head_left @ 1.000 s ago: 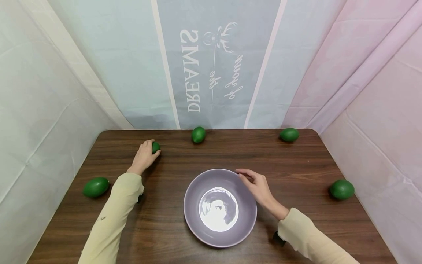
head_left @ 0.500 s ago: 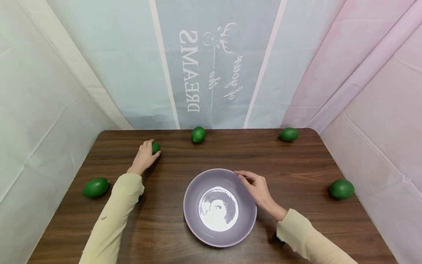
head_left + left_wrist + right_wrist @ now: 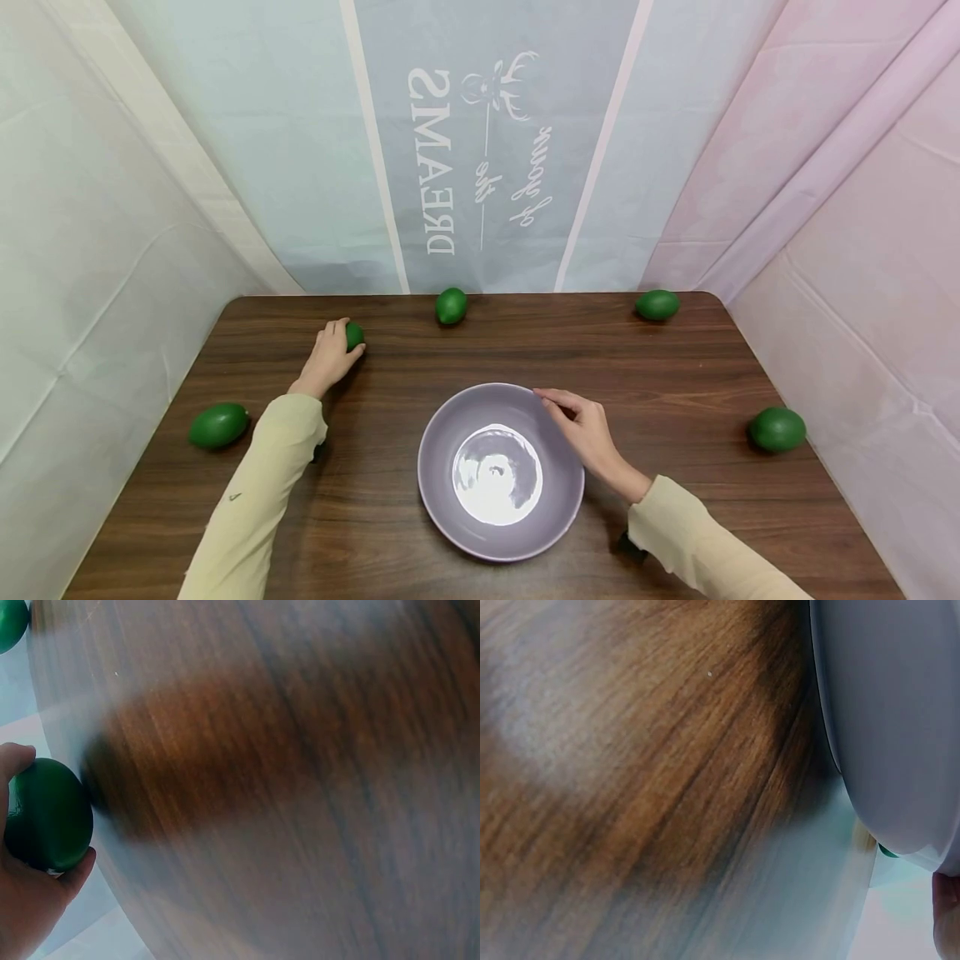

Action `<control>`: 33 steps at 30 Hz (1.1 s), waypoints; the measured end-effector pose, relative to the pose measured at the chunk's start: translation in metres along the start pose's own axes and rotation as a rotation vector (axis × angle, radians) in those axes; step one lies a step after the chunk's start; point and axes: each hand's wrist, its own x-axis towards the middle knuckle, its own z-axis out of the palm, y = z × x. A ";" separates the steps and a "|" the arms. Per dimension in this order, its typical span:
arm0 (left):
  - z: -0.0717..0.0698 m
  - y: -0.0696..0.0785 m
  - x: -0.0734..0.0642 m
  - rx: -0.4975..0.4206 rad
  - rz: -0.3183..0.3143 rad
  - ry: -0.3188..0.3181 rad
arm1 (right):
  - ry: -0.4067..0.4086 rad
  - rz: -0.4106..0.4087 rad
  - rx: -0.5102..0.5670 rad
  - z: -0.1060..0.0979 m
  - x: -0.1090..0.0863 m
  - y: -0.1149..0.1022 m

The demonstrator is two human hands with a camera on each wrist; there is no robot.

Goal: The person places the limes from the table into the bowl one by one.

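Observation:
At the back left of the table, my left hand (image 3: pixel 327 357) grips a smooth green oval fruit (image 3: pixel 355 336), its thumb on the near side and its fingers over the far side. The left wrist view shows this green fruit (image 3: pixel 51 814) between thumb and fingers, close over the wood. A wide, shallow purple-grey bowl (image 3: pixel 442 471) stands upright near the front, nothing in it but a bright reflection. My right hand (image 3: pixel 588 425) pinches its far right rim, thumb inside and fingers outside. The right wrist view shows the bowl's outer wall (image 3: pixel 900 720) and a fingertip at the rim.
On the dark wood table (image 3: pixel 375 517) lie more green fruits: one at left (image 3: pixel 218 426), one at back centre (image 3: pixel 452 307), one at back right (image 3: pixel 657 306), one at right (image 3: pixel 777 430). A printed cloth (image 3: pixel 495 267) hangs behind; pale cloth walls flank both sides.
The fingers of my right hand have closed slightly onto the bowl's rim. My left hand stays in place with the green fruit, and the bowl has not visibly moved.

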 end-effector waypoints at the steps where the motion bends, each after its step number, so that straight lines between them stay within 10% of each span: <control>1: 0.000 0.000 0.000 0.001 -0.001 -0.001 | 0.000 -0.002 0.002 0.000 0.000 0.000; 33: -0.003 0.003 -0.008 0.016 0.132 0.039 | 0.017 0.021 0.001 -0.004 0.000 -0.035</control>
